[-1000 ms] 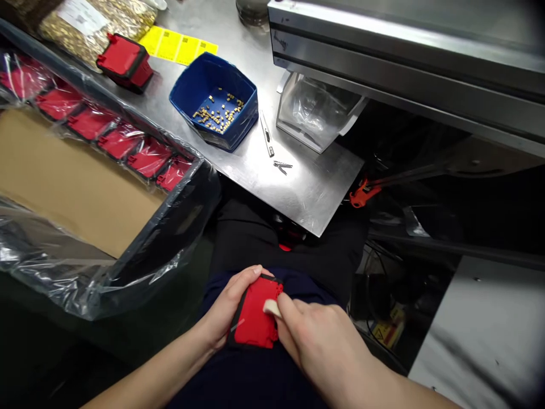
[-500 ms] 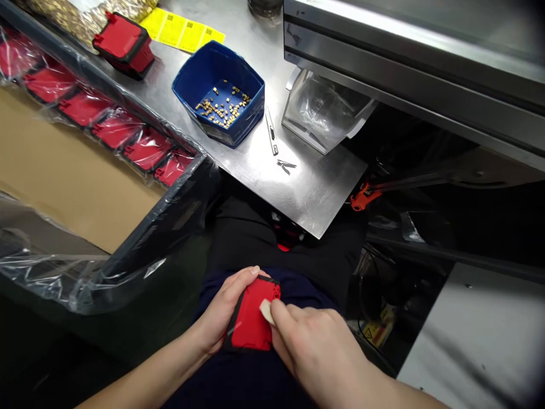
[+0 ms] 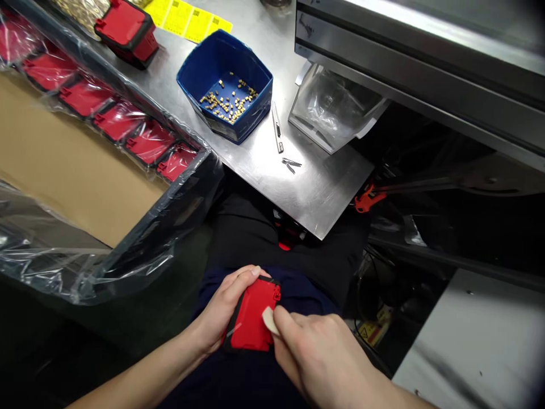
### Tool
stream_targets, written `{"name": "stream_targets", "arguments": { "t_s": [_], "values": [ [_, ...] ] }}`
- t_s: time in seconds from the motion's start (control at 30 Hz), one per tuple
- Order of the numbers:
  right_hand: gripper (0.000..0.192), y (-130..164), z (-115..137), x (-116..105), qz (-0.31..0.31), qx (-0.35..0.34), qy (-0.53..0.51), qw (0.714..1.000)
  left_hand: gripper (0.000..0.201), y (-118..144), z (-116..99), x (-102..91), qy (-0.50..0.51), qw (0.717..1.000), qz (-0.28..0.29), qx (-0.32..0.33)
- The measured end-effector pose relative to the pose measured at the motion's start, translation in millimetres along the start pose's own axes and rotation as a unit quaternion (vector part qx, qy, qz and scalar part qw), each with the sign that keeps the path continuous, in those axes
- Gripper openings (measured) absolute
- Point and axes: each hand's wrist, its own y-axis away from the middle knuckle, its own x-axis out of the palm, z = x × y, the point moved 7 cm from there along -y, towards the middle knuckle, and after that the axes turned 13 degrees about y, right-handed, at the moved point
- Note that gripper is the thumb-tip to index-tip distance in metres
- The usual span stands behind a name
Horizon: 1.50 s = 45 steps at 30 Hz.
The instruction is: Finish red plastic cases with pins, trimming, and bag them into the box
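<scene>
In my lap rests a red plastic case part with a black rim (image 3: 254, 312), tilted a little. My left hand (image 3: 227, 304) grips its left side, thumb along the upper edge. A small off-white pad (image 3: 270, 321), perhaps folded cloth, is pinched between the thumb and fingers of my right hand (image 3: 321, 346). The pad lies against or just over the right side of the red face; most of it is hidden in my fingers. A similar red and black case (image 3: 128, 31) stands on the metal table at the upper left.
On the metal table (image 3: 315, 199) are a blue bin (image 3: 230, 128) with small brass pieces, a utility knife (image 3: 277, 130), small dark clippers (image 3: 291, 165) and yellow labels (image 3: 183, 18). Wrapped red cases line a plastic-lined crate (image 3: 162, 213) at left. A metal machine frame (image 3: 404, 74) overhangs the right.
My right hand and the pad have shifted slightly down and right over the red face. My left hand keeps its hold. The camera view has turned slightly.
</scene>
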Motion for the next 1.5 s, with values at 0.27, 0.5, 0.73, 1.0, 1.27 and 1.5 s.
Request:
{"name": "stream_targets", "arguments": {
  "t_s": [0.27, 0.5, 0.73, 1.0, 1.27, 1.5],
  "values": [
    [0.007, -2, -4, 3, 0.063, 0.015, -0.048, 0.997, 0.040, -1, -4, 1.1, -0.011, 1.000, 0.018, 0.019],
    [0.007, -8, -4, -2, 0.075, -0.028, -0.062, 0.995, 0.038, -3, 8, -3.4, 0.108, 0.993, 0.033, -0.035],
    [0.016, -13, -12, -4, 0.022, -0.047, -0.079, 0.996, 0.033, -1, 14, -3.1, 0.178, 0.979, 0.045, -0.084],
    [0.017, -7, -14, -3, 0.008, -0.034, -0.084, 0.996, 0.033, -3, 18, 2.8, 0.152, 0.985, 0.033, -0.075],
    [0.024, 1, -84, -12, -0.132, 0.058, -0.358, 0.922, 0.031, 4, 13, 12.3, 0.165, 0.984, 0.057, -0.039],
    [0.038, 30, -138, 59, -0.103, 0.229, -0.595, 0.764, 0.035, 6, 17, 12.7, 0.190, 0.978, 0.080, -0.039]
  ]
}}
